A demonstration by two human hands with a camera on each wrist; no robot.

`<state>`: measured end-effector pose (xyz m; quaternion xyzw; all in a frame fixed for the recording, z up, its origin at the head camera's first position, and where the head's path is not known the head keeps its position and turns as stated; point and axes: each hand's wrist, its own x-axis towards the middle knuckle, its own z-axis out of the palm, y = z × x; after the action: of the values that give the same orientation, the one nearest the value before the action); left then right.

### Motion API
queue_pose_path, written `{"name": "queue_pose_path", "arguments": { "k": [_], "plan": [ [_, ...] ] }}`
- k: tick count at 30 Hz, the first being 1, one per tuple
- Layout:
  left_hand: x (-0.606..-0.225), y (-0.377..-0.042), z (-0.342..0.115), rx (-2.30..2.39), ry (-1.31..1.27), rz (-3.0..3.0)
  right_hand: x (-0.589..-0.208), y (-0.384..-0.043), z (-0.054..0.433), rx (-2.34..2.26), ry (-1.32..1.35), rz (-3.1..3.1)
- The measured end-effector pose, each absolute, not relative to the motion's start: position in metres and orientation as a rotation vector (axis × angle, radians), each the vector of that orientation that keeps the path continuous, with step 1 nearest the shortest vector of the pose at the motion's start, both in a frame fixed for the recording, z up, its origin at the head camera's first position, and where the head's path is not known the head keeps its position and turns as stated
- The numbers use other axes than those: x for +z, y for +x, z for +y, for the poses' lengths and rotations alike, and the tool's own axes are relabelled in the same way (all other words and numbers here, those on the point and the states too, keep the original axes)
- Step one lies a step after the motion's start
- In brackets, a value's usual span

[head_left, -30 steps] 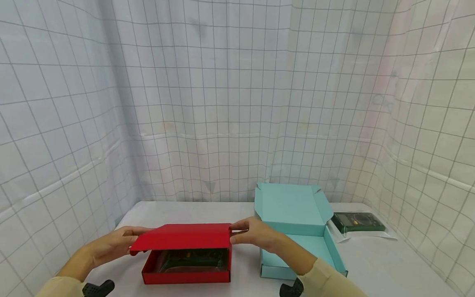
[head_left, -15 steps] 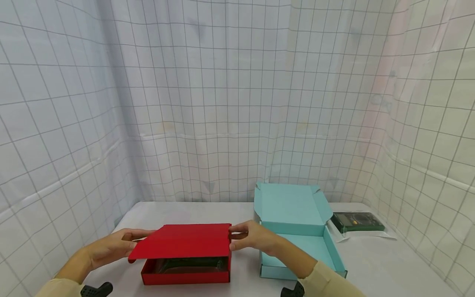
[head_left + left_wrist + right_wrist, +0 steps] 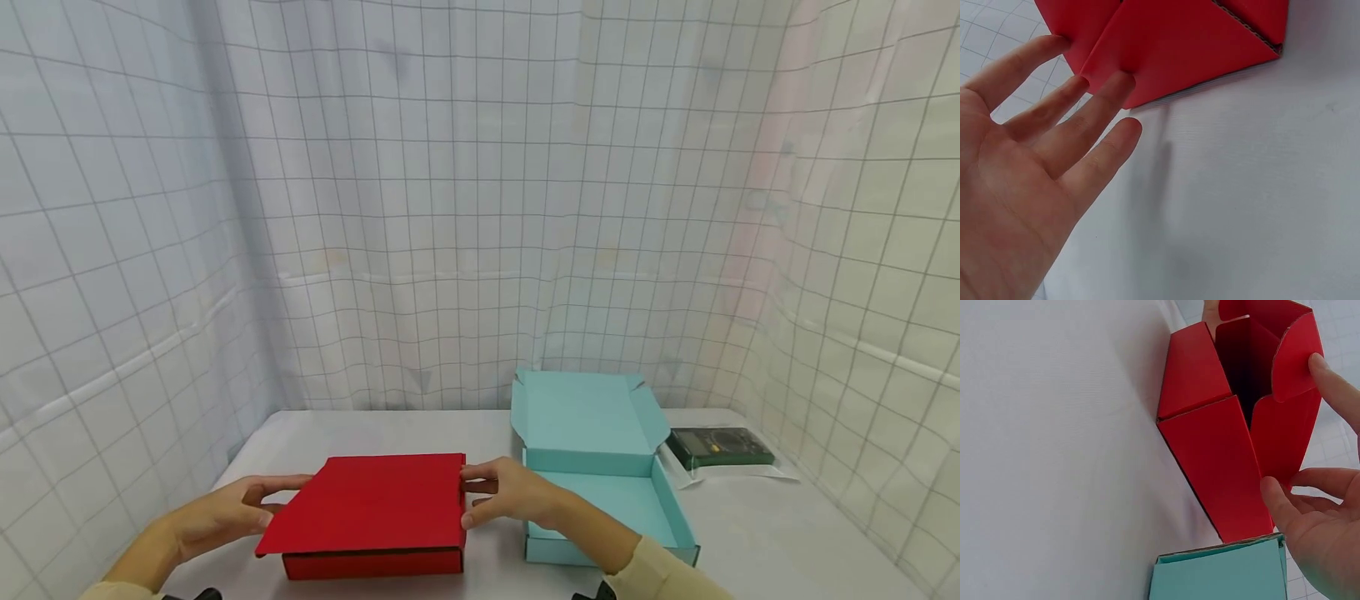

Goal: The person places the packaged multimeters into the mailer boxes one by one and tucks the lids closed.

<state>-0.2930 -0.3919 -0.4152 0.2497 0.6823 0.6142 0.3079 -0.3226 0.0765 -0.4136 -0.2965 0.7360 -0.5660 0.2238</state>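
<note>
A red cardboard box lies on the white table, its lid lowered nearly onto the front wall. In the right wrist view a gap still shows beneath the lid, with a rounded side flap at it. My left hand is at the box's left side; its straight fingers touch the red cardboard in the left wrist view. At the right side, my right hand lays one fingertip against the flap and its thumb near the side wall's edge. The box's contents are hidden.
To the right stands a turquoise box with its lid raised. Behind it on the right lies a dark green multimeter on clear plastic wrapping. Gridded white curtains enclose the table at the back and sides.
The red lid has come down, covering the green plastic-wrapped item seen inside earlier. Both hands have lowered slightly alongside it. The turquoise box has stayed put.
</note>
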Motion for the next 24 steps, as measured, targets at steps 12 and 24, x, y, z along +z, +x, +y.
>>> {"name": "queue_pose_path", "arguments": {
  "k": [12,24],
  "plan": [
    [-0.422,-0.288,-0.391,1.647,0.636,1.817,-0.418,-0.320,0.076,-1.504,-0.881,2.054],
    [-0.429,-0.283,-0.390,1.617,0.596,1.887,-0.420,-0.314,0.074,-1.433,-0.838,2.147]
  ]
}}
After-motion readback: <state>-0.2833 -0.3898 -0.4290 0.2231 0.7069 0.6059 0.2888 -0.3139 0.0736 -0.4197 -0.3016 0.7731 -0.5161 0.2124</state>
